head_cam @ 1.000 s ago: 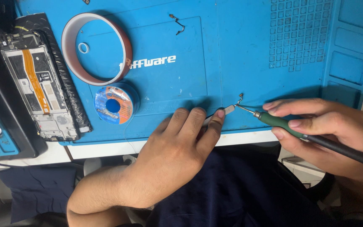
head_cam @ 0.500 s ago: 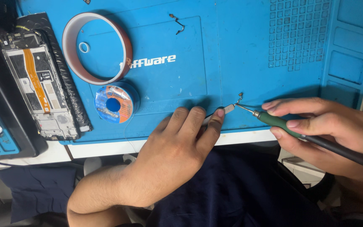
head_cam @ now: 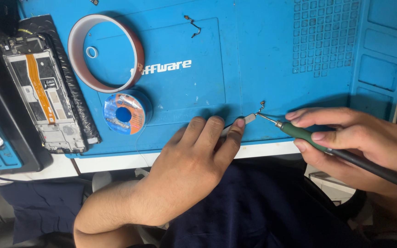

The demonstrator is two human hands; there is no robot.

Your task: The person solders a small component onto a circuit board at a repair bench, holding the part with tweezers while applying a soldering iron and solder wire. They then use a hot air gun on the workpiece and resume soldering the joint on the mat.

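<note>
The right hand (head_cam: 359, 142) grips a green-handled soldering iron (head_cam: 309, 137) like a pen, its tip touching a tiny metal part (head_cam: 261, 106) on the blue mat (head_cam: 263, 50) near its near edge. The left hand (head_cam: 194, 165) pinches tweezers (head_cam: 249, 119) at that same part, fingers closed on them. Farther left lie a solder spool (head_cam: 126, 114), a tape roll (head_cam: 105, 51) and an opened phone (head_cam: 42, 98) (back cover off).

A single head-worn camera looks steeply down from just above the person's lap, close over the near edge of the desk (head_cam: 116, 160). It faces forward across the blue mat (head_cam: 253, 55), whose far edge is cut off at the top. Both forearms enter from below.
</note>
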